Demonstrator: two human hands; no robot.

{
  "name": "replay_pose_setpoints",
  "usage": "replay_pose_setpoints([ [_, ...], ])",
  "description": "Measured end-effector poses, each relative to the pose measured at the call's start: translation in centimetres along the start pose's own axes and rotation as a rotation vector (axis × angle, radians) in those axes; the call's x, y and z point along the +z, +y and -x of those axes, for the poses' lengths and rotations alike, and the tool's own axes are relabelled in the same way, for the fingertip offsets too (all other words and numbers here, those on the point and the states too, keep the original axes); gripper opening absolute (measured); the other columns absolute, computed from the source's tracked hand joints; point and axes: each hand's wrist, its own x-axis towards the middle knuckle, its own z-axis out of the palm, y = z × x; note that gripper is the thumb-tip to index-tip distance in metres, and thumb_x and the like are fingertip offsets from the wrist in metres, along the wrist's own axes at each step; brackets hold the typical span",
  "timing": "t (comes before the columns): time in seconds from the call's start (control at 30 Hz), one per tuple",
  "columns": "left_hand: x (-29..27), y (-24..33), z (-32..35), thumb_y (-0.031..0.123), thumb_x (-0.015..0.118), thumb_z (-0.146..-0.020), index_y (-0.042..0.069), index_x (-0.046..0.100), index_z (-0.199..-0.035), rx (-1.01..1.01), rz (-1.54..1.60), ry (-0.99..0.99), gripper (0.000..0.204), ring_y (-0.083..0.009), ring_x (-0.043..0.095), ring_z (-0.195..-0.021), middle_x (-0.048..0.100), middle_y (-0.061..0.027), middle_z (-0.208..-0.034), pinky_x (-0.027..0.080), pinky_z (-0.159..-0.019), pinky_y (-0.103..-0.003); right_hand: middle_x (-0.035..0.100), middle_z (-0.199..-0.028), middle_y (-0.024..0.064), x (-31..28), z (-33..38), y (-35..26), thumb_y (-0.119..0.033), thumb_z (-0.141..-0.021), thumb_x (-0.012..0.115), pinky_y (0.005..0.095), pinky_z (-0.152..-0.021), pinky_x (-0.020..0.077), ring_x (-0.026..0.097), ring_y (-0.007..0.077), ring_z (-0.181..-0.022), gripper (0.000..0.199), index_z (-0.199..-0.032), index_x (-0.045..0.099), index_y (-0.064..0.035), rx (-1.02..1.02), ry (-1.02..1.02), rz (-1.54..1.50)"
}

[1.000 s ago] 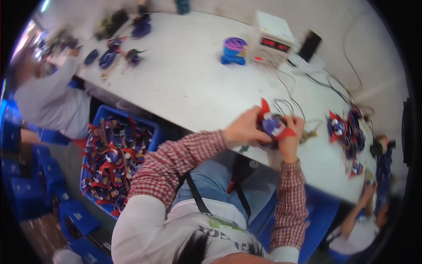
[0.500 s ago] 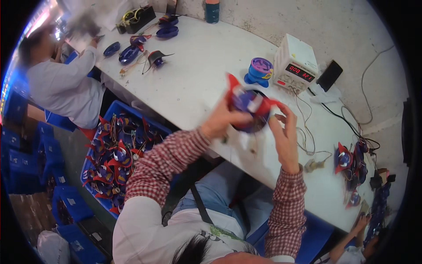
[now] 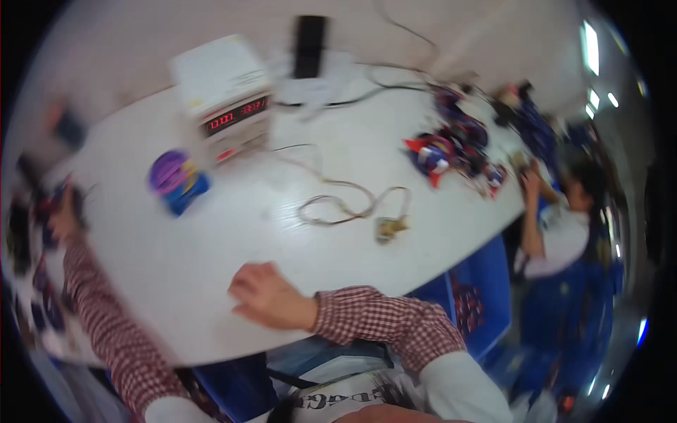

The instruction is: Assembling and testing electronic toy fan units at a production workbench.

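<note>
At the far left, my left hand (image 3: 65, 217) reaches out with the arm stretched, among dark purple and red parts (image 3: 44, 204). Motion smears its fingers, so I cannot make out whether they grip one of these parts. My right hand (image 3: 271, 297) hovers over the near side of the white table (image 3: 211, 282), with fingers loosely bent, a little apart and nothing seen in them. Beyond it lie thin wires ending in a small yellowish connector piece (image 3: 389, 228). A purple and blue round-topped object (image 3: 176, 180) stands farther left.
A white power supply (image 3: 229, 106) with red digits stands at the back, beside a black phone (image 3: 310, 46). Several purple and red assemblies (image 3: 434, 155) lie to the right. Past the table's right end sits another person (image 3: 564, 225), near a blue bin (image 3: 486, 296).
The view has swung right. The purple and red assembly is no longer between my two hands. My left hand has gone far left; my right hand has drawn back toward the near edge.
</note>
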Motion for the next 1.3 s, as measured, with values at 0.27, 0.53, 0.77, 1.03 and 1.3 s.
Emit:
replay_pose_setpoints([
  [0.27, -12.5, 12.1, 5.9, 0.094, 0.039, -0.060, -0.005, 0.043, -0.123, -0.609, 1.041, 0.039, 0.117, -0.0455, 0.050, -0.104, 0.043, -0.0348, -0.120, 0.043, -0.088, -0.052, 0.049, -0.100, 0.0104, -1.3, 1.6, 1.8, -0.014, -0.078, 0.065, 0.0379, -0.083, 0.0384, 0.047, 0.0261, -0.094, 0.023, -0.096, 0.054, -0.0049, 0.066, 0.137, 0.053],
  [0.53, -34.1, 9.1, 31.2, 0.011, 0.063, -0.086, -0.001, 0.046, -0.128, 0.718, 1.544, 0.251, 0.047, -0.0231, 0.054, -0.090, 0.055, -0.0128, -0.111, 0.045, -0.085, -0.032, 0.051, -0.098, 0.0107, -6.9, 5.1, -2.5, -0.017, -0.081, 0.068, 0.0379, -0.078, 0.0457, 0.052, 0.0259, -0.087, 0.028, -0.102, 0.056, -0.0033, -0.302, 0.390, -0.399],
  [0.77, -56.1, 15.5, 47.5, 0.016, 0.067, -0.082, 0.001, 0.054, -0.116, 1.678, 1.688, -0.244, 0.039, -0.0196, 0.054, -0.087, 0.054, -0.0082, -0.102, 0.046, -0.077, -0.030, 0.058, -0.095, 0.0071, -23.6, 14.6, 8.8, -0.007, -0.087, 0.057, 0.0240, -0.072, 0.0456, 0.054, 0.0134, -0.080, 0.014, -0.101, 0.056, -0.0029, 0.484, 0.928, -0.254],
  [1.03, -64.9, 30.4, 59.2, 0.071, 0.072, -0.059, -0.003, 0.044, -0.126, 1.751, 1.042, 0.037, 0.103, -0.0356, 0.053, -0.094, 0.053, -0.0216, -0.108, 0.040, -0.089, -0.046, 0.060, -0.077, 0.0069, -31.3, 17.9, 19.8, -0.014, -0.088, 0.060, 0.0223, -0.051, 0.0456, 0.057, 0.0126, -0.059, 0.016, -0.091, 0.054, 0.0002, 1.010, 0.815, -0.240],
  [1.3, -62.6, 31.9, 58.1, 0.052, 0.076, -0.056, 0.004, 0.045, -0.124, 1.591, 0.924, 0.022, 0.089, -0.0337, 0.050, -0.097, 0.051, -0.0201, -0.107, 0.040, -0.087, -0.044, 0.058, -0.069, 0.0114, -32.0, 15.2, 21.9, -0.012, -0.082, 0.061, 0.0251, -0.037, 0.0410, 0.055, 0.0152, -0.046, 0.035, -0.108, 0.042, 0.0025, 1.225, 0.762, -0.328],
])
